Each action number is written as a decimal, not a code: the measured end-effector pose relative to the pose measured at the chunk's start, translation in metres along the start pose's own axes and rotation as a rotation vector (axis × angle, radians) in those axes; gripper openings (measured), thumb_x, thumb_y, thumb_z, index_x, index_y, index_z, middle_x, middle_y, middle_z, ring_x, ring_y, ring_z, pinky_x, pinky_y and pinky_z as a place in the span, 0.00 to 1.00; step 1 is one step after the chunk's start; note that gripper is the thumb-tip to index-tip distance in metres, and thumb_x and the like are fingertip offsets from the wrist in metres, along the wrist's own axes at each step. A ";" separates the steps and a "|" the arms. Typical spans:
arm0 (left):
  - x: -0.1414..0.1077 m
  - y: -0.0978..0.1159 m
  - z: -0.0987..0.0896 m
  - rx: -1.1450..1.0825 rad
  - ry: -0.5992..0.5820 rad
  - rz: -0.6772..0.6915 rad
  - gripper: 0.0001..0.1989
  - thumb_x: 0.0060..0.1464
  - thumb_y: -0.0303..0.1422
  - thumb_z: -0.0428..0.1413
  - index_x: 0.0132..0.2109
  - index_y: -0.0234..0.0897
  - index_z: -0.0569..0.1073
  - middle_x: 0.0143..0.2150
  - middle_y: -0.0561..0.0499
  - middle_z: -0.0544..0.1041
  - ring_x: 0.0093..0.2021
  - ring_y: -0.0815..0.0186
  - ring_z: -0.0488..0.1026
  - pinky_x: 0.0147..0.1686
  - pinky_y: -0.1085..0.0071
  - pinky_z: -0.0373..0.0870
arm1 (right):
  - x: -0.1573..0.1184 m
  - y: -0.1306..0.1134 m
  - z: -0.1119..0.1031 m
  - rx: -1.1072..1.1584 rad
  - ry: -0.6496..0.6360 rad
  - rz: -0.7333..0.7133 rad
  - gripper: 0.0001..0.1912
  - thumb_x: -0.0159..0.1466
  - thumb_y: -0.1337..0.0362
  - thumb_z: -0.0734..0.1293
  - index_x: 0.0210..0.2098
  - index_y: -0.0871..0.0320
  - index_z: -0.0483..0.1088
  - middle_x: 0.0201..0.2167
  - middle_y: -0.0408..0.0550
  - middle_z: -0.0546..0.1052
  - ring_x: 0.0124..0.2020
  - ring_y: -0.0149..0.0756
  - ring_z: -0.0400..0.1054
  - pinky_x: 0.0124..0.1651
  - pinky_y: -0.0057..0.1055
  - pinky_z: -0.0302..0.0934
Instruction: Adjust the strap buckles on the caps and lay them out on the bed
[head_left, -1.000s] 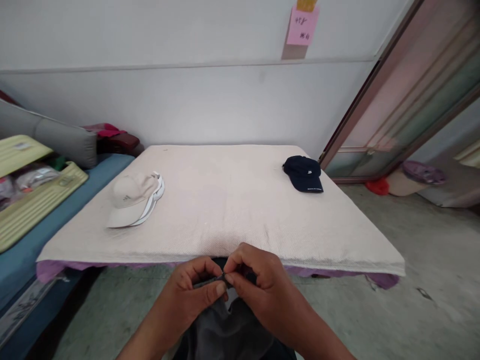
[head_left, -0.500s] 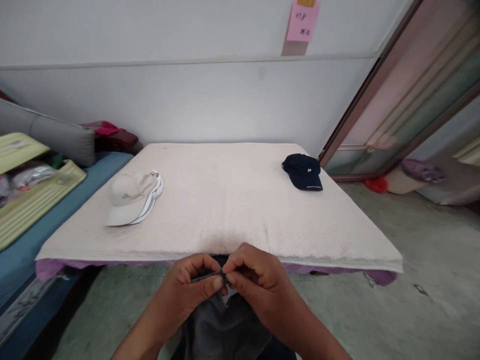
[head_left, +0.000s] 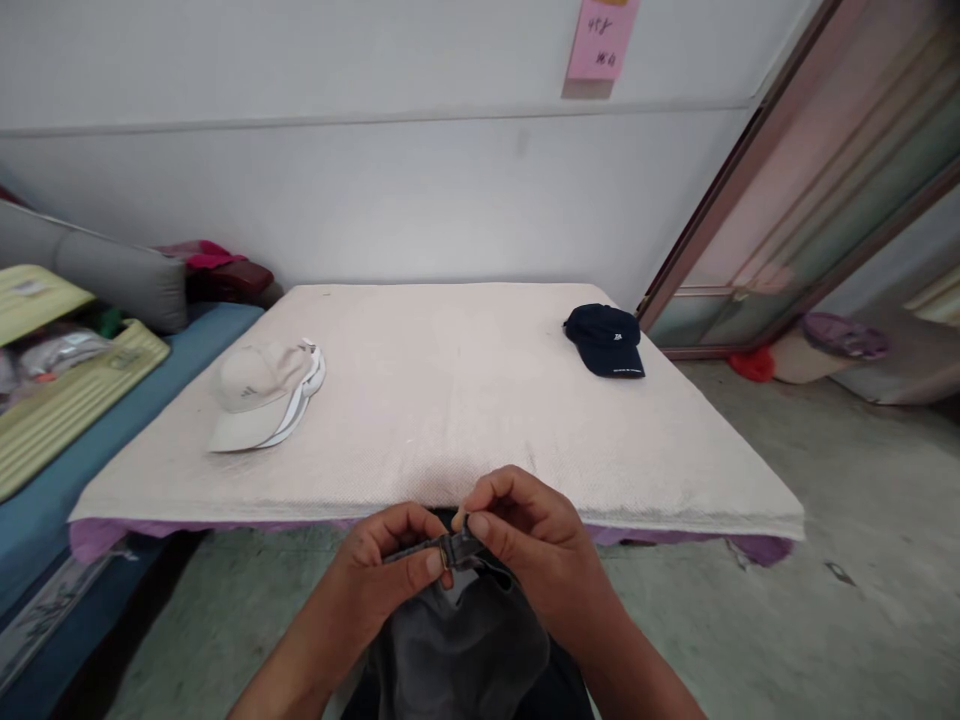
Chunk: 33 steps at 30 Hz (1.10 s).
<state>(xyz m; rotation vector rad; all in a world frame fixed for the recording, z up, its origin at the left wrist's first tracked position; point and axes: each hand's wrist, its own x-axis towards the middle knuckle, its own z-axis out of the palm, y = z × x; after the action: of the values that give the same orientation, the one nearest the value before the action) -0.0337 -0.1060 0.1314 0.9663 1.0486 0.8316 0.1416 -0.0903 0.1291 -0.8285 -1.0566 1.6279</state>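
A dark grey cap [head_left: 461, 645] hangs below my hands, in front of the table's near edge. My left hand [head_left: 394, 560] pinches its strap [head_left: 463, 548] beside a small metal buckle [head_left: 446, 552]. On the other side, my right hand [head_left: 529, 545] grips the strap end between thumb and index finger. A navy cap [head_left: 606, 340] lies at the right of the cloth-covered table [head_left: 442, 400]. At the left, a beige cap [head_left: 251, 385] lies against a white one [head_left: 309, 375].
To the left, a blue surface [head_left: 217, 335] holds a grey cushion [head_left: 112, 265] and an open yellow container [head_left: 90, 390] with bagged items. A pink note [head_left: 602, 40] is on the wall. Red and purple items lie on the floor at the right.
My right hand has moved slightly up and right, drawing the strap end away from the buckle side. More strap shows between my hands. My left hand has barely moved.
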 end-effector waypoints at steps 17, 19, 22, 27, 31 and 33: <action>-0.001 -0.003 0.001 -0.191 -0.087 -0.035 0.07 0.52 0.29 0.59 0.39 0.35 0.77 0.31 0.51 0.77 0.32 0.70 0.70 0.33 0.77 0.64 | 0.004 -0.002 -0.001 0.278 -0.131 0.001 0.04 0.60 0.66 0.68 0.33 0.59 0.68 0.28 0.47 0.76 0.23 0.27 0.66 0.24 0.23 0.57; -0.001 -0.004 0.002 -0.214 -0.085 -0.047 0.04 0.52 0.29 0.58 0.37 0.35 0.76 0.30 0.51 0.76 0.31 0.70 0.70 0.32 0.77 0.63 | 0.004 -0.003 0.000 0.272 -0.128 0.005 0.04 0.59 0.66 0.69 0.32 0.59 0.68 0.27 0.46 0.75 0.22 0.27 0.65 0.24 0.23 0.57; -0.001 -0.004 0.004 -0.224 -0.075 -0.048 0.03 0.52 0.28 0.58 0.35 0.34 0.76 0.29 0.52 0.76 0.30 0.71 0.69 0.31 0.77 0.63 | 0.002 -0.007 0.000 0.255 -0.109 -0.008 0.05 0.58 0.67 0.69 0.32 0.60 0.68 0.25 0.44 0.73 0.22 0.26 0.66 0.26 0.24 0.59; -0.001 0.000 0.006 -0.260 -0.087 -0.042 0.02 0.52 0.28 0.59 0.34 0.34 0.76 0.29 0.51 0.77 0.31 0.71 0.71 0.32 0.78 0.64 | -0.001 -0.013 0.001 0.204 -0.129 -0.007 0.05 0.58 0.68 0.70 0.32 0.60 0.69 0.26 0.44 0.74 0.25 0.28 0.68 0.30 0.27 0.62; -0.002 0.000 0.007 -0.295 -0.097 -0.059 0.02 0.50 0.28 0.60 0.34 0.34 0.76 0.29 0.51 0.77 0.30 0.71 0.71 0.31 0.78 0.64 | -0.002 -0.013 0.001 0.221 -0.127 0.005 0.05 0.58 0.67 0.70 0.33 0.60 0.68 0.27 0.44 0.74 0.25 0.28 0.68 0.30 0.28 0.62; -0.002 -0.001 0.008 -0.301 -0.114 -0.055 0.02 0.50 0.29 0.60 0.33 0.34 0.76 0.29 0.52 0.76 0.30 0.71 0.71 0.31 0.78 0.64 | -0.002 -0.011 0.001 0.251 -0.119 0.017 0.06 0.58 0.67 0.70 0.33 0.59 0.68 0.27 0.44 0.74 0.25 0.28 0.67 0.30 0.27 0.61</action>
<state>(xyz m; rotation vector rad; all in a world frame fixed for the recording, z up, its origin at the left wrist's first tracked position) -0.0267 -0.1099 0.1326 0.7183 0.8211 0.8509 0.1457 -0.0904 0.1400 -0.5818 -0.9047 1.7989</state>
